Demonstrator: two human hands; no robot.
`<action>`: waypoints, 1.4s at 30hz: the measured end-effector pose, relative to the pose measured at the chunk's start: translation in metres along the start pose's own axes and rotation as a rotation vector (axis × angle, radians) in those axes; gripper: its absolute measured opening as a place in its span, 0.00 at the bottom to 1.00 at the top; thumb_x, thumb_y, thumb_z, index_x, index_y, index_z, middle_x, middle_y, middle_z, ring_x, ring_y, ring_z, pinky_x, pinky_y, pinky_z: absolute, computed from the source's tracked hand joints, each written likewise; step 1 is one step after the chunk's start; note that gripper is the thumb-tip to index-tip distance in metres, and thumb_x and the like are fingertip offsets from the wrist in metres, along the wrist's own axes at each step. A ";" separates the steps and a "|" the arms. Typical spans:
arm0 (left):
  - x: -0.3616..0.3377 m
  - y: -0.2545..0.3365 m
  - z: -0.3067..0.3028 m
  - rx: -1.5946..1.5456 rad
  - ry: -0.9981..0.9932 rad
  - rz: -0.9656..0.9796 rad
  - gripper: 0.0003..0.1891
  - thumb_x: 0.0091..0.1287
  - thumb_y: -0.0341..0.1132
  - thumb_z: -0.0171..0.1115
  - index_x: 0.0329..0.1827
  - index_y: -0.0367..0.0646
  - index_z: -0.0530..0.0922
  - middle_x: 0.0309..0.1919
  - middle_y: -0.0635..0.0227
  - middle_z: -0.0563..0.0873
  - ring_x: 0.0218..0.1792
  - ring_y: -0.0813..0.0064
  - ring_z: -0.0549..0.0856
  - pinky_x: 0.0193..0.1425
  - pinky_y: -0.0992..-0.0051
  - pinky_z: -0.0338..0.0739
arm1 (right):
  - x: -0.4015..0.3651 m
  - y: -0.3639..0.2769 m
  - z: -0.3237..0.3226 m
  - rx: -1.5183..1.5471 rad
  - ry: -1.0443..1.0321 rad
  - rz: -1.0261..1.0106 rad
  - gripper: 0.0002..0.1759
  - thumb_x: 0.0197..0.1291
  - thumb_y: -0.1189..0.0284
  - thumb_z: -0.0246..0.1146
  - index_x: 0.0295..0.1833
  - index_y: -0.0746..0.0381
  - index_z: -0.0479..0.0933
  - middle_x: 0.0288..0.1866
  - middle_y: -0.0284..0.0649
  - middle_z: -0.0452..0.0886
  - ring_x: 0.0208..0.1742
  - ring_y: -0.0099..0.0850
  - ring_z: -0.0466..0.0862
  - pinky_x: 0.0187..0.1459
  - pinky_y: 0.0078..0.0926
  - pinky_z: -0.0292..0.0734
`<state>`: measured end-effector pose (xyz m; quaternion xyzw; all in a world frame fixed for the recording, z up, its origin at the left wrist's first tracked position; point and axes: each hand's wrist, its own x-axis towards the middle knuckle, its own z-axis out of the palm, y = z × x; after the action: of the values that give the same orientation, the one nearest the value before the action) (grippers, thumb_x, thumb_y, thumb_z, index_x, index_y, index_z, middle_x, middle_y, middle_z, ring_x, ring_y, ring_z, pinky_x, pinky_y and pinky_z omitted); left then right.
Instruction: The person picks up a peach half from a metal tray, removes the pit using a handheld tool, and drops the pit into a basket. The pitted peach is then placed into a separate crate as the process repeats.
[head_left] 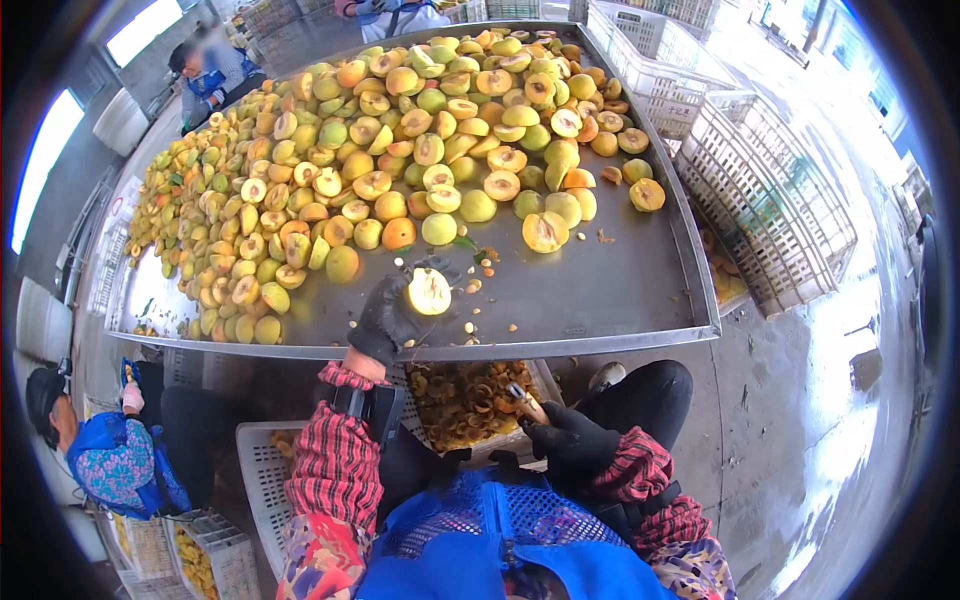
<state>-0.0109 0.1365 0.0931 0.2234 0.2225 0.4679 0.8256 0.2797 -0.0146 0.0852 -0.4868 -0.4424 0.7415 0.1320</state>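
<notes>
My left hand (388,318), in a dark glove, is closed around a peach half (430,291) with its pale cut face turned up, just over the front of the metal table (600,290). In my right hand (575,440), also dark-gloved, is a small pitting tool (527,404) with a wooden handle and a metal end. That hand stays low by my right knee, apart from the fruit. A big heap of halved yellow peaches (330,180) covers much of the table. Several small pits or scraps lie near my left hand.
Below the table edge, a crate (548,385) holds brownish scraps. Another white crate (262,480) stands left of my legs. White plastic crates (765,200) are stacked at the right. Co-workers sit at the left (115,450) and far left corner (210,80); another is behind the table.
</notes>
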 end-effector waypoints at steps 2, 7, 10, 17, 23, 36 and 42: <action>-0.022 -0.001 0.016 -0.073 0.000 -0.003 0.25 0.67 0.41 0.44 0.64 0.34 0.65 0.59 0.54 0.74 0.58 0.54 0.75 0.59 0.52 0.72 | -0.007 -0.015 -0.003 0.001 -0.078 -0.110 0.21 0.64 0.59 0.56 0.53 0.64 0.68 0.31 0.35 0.74 0.29 0.21 0.73 0.29 0.21 0.69; -0.047 -0.017 0.044 -0.191 0.115 -0.001 0.30 0.68 0.47 0.42 0.63 0.29 0.65 0.58 0.49 0.74 0.58 0.51 0.74 0.56 0.57 0.75 | -0.022 -0.047 0.003 0.055 -0.175 -0.158 0.19 0.65 0.62 0.55 0.54 0.64 0.66 0.32 0.36 0.74 0.27 0.21 0.75 0.27 0.19 0.74; -0.055 -0.033 0.034 -0.056 0.102 -0.014 0.25 0.68 0.42 0.46 0.61 0.30 0.65 0.56 0.51 0.76 0.55 0.56 0.77 0.55 0.62 0.76 | -0.022 -0.052 0.011 0.081 -0.180 -0.207 0.18 0.60 0.74 0.57 0.55 0.63 0.65 0.33 0.35 0.74 0.28 0.22 0.77 0.28 0.19 0.75; -0.073 -0.069 0.067 0.488 0.098 0.127 0.23 0.57 0.26 0.63 0.57 0.35 0.71 0.51 0.58 0.80 0.49 0.68 0.81 0.55 0.71 0.75 | 0.005 -0.066 0.026 0.152 0.166 -0.683 0.18 0.60 0.74 0.60 0.55 0.64 0.68 0.40 0.33 0.77 0.33 0.19 0.77 0.30 0.18 0.75; -0.085 -0.081 0.079 1.539 0.077 0.357 0.29 0.51 0.23 0.68 0.58 0.38 0.69 0.50 0.62 0.79 0.50 0.70 0.79 0.55 0.73 0.75 | 0.028 -0.073 0.037 -0.190 0.260 -0.652 0.18 0.51 0.70 0.67 0.47 0.66 0.75 0.38 0.46 0.80 0.39 0.34 0.80 0.43 0.33 0.73; -0.078 -0.116 0.059 -0.170 0.247 0.045 0.18 0.70 0.41 0.47 0.58 0.42 0.68 0.48 0.64 0.79 0.51 0.69 0.78 0.58 0.70 0.73 | 0.040 -0.050 0.042 -0.277 0.328 -0.767 0.14 0.55 0.70 0.64 0.45 0.64 0.74 0.29 0.39 0.78 0.23 0.27 0.76 0.28 0.28 0.73; -0.108 -0.067 0.050 -0.178 0.257 0.050 0.17 0.70 0.39 0.41 0.56 0.41 0.70 0.49 0.63 0.80 0.52 0.70 0.78 0.62 0.71 0.71 | -0.001 -0.061 0.032 -0.328 0.063 -0.155 0.15 0.58 0.65 0.63 0.45 0.62 0.70 0.27 0.35 0.72 0.22 0.21 0.73 0.22 0.19 0.68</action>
<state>0.0127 0.0036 0.1117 0.0934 0.2783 0.5307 0.7951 0.2389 0.0034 0.1378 -0.4890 -0.5892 0.6317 0.1215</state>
